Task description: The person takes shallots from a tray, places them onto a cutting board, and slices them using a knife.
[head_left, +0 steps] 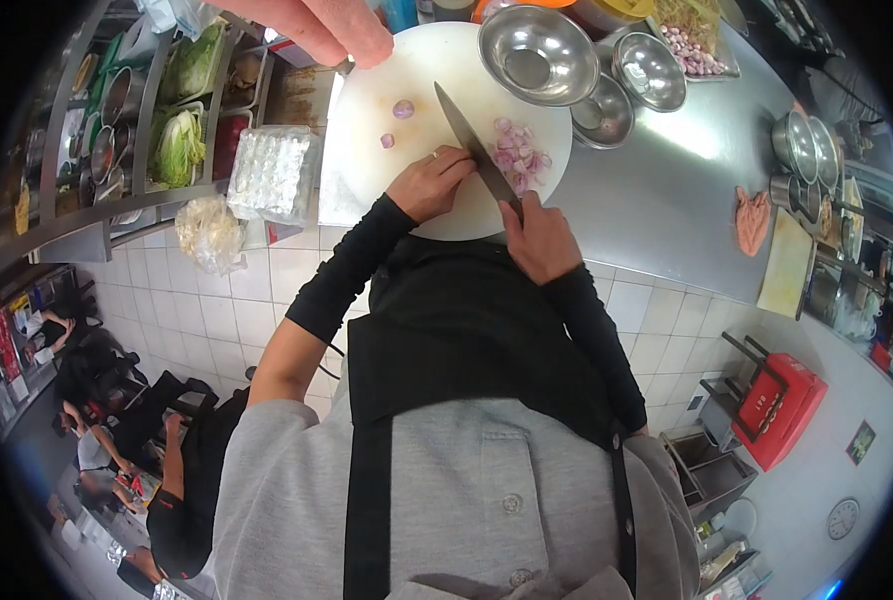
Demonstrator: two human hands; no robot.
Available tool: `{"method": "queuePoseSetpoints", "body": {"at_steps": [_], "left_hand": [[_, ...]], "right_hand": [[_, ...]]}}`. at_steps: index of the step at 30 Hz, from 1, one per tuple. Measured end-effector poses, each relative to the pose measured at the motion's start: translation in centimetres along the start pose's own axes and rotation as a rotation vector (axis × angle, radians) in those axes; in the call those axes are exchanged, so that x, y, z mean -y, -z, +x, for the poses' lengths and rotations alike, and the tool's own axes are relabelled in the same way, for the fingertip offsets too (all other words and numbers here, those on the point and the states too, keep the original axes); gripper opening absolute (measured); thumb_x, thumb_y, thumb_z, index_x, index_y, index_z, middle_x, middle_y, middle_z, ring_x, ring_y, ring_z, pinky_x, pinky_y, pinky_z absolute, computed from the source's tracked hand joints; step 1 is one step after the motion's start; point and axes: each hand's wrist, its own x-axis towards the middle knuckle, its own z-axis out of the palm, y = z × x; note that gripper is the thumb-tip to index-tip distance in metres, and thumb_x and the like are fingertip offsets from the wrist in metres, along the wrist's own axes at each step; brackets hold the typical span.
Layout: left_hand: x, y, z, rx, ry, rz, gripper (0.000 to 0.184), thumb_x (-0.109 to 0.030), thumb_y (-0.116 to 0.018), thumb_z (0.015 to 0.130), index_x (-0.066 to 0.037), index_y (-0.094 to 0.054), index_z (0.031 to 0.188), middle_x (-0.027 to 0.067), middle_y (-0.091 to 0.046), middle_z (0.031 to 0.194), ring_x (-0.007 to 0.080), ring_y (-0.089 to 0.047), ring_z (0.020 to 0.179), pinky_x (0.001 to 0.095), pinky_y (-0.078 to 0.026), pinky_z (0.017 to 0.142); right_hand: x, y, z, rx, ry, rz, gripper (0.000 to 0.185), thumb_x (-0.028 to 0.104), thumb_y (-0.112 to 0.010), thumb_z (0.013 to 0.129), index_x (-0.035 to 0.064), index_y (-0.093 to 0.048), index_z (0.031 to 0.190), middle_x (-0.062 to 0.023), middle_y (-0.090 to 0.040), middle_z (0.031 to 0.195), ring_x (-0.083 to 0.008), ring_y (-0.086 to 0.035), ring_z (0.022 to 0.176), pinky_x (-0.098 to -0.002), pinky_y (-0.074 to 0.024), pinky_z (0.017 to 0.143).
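Note:
My right hand (544, 238) is closed round the handle of a large knife (466, 135), whose blade points up and to the left over a round white cutting board (366, 100). Fingers bent, my left hand (431, 184) rests at the board's lower part beside the blade; what its fingertips press on is hidden. Chopped shallot (514, 152) lies in a heap right of the blade. Two small purple pieces, one upper (403, 109) and one lower (387, 141), lie on the board's left side.
Steel bowls (538, 55) overlap the board's upper right edge. A tray of small shallots (693, 50) stands beyond. Another person's hand (351, 30) reaches in at the top. Left are an egg carton (271, 172) and vegetable shelves; an orange cloth (751, 220) lies right.

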Motion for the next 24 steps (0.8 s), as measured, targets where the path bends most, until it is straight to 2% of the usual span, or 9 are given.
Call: {"method": "queuePoseSetpoints", "body": {"at_steps": [4, 7, 9, 11, 13, 16, 21, 22, 24], "left_hand": [[-1.0, 0.9, 0.3, 0.041, 0.016, -0.006, 0.041, 0.008, -0.066, 0.078, -0.003, -0.065, 0.117, 0.0145, -0.065, 0.116, 0.0361, -0.065, 0.108, 0.0435, -0.057, 0.089], [-1.8, 2.9, 0.6, -0.072, 0.049, 0.038, 0.043, 0.007, -0.065, 0.081, -0.002, -0.064, 0.122, 0.0167, -0.063, 0.12, 0.0394, -0.061, 0.113, 0.0482, -0.052, 0.097], [-2.4, 4.6, 0.4, -0.185, 0.272, 0.201, 0.042, 0.005, -0.066, 0.084, -0.003, -0.064, 0.125, 0.0173, -0.061, 0.124, 0.0414, -0.058, 0.116, 0.0508, -0.047, 0.101], [-1.3, 4.8, -0.9, -0.213, 0.46, 0.284, 0.035, 0.0, -0.07, 0.086, -0.005, -0.065, 0.12, 0.0164, -0.061, 0.125, 0.0409, -0.056, 0.114, 0.0503, -0.045, 0.098], [-0.1, 4.5, -1.9, -0.213, 0.493, 0.308, 0.03, 0.0, -0.069, 0.088, -0.005, -0.065, 0.118, 0.0143, -0.064, 0.119, 0.0388, -0.058, 0.111, 0.0491, -0.047, 0.095], [0.7, 3.9, -2.4, -0.22, 0.411, 0.226, 0.03, 0.003, -0.067, 0.087, -0.004, -0.064, 0.116, 0.0147, -0.064, 0.115, 0.0378, -0.062, 0.105, 0.0463, -0.051, 0.09], [-4.1, 1.2, 1.2, -0.216, 0.529, -0.425, 0.011, 0.0, -0.07, 0.091, -0.001, -0.069, 0.102, 0.0157, -0.07, 0.101, 0.0367, -0.069, 0.094, 0.0427, -0.057, 0.078], [-3.9, 0.2, 1.5, -0.183, 0.522, -0.365, 0.016, 0.003, -0.076, 0.086, -0.002, -0.072, 0.102, 0.0122, -0.073, 0.096, 0.0299, -0.072, 0.093, 0.0368, -0.059, 0.08], [-3.1, -0.4, 1.5, -0.225, 0.402, -0.135, 0.016, 0.0, -0.077, 0.086, -0.003, -0.073, 0.102, 0.0103, -0.073, 0.099, 0.0295, -0.071, 0.097, 0.0373, -0.058, 0.082]], "right_hand": [[0.0, -1.2, 1.2, -0.046, 0.024, 0.055, 0.034, 0.036, -0.057, 0.105, 0.0029, -0.054, 0.105, -0.0311, -0.068, 0.08, -0.0527, -0.068, 0.081, -0.0616, -0.0541, 0.073], [-0.5, -0.7, 0.4, -0.046, 0.003, 0.085, 0.034, 0.036, -0.058, 0.105, 0.0025, -0.054, 0.103, -0.0298, -0.068, 0.079, -0.0526, -0.067, 0.079, -0.0624, -0.0527, 0.073], [-0.7, -0.7, -0.3, -0.043, 0.01, 0.117, 0.034, 0.036, -0.059, 0.105, 0.0023, -0.053, 0.103, -0.0294, -0.068, 0.079, -0.0525, -0.067, 0.077, -0.0628, -0.052, 0.072], [-1.1, -1.2, -0.5, -0.033, 0.059, 0.164, 0.035, 0.036, -0.059, 0.105, 0.0022, -0.053, 0.102, -0.0296, -0.067, 0.078, -0.0524, -0.066, 0.075, -0.063, -0.0514, 0.07], [-1.3, -1.8, -0.3, -0.024, 0.079, 0.165, 0.035, 0.036, -0.059, 0.105, 0.002, -0.053, 0.102, -0.0302, -0.067, 0.077, -0.0529, -0.066, 0.075, -0.0628, -0.0517, 0.069], [-1.9, -2.3, 0.5, -0.05, 0.045, 0.129, 0.036, 0.036, -0.059, 0.105, 0.0016, -0.053, 0.1, -0.0312, -0.066, 0.077, -0.0535, -0.066, 0.076, -0.0627, -0.0521, 0.068], [-1.4, -0.9, 0.8, -0.031, -0.014, 0.087, 0.036, 0.037, -0.059, 0.105, 0.0014, -0.053, 0.1, -0.0317, -0.067, 0.078, -0.0539, -0.067, 0.077, -0.0624, -0.0532, 0.068], [-1.3, -0.7, 0.7, -0.032, -0.008, 0.078, 0.036, 0.037, -0.058, 0.105, 0.0015, -0.053, 0.1, -0.0314, -0.067, 0.078, -0.0538, -0.067, 0.077, -0.0623, -0.0534, 0.068], [-1.3, -0.7, 0.7, -0.052, 0.004, 0.043, 0.036, 0.037, -0.058, 0.105, 0.002, -0.052, 0.101, -0.0309, -0.068, 0.077, -0.0533, -0.068, 0.075, -0.0619, -0.0537, 0.067]]}}
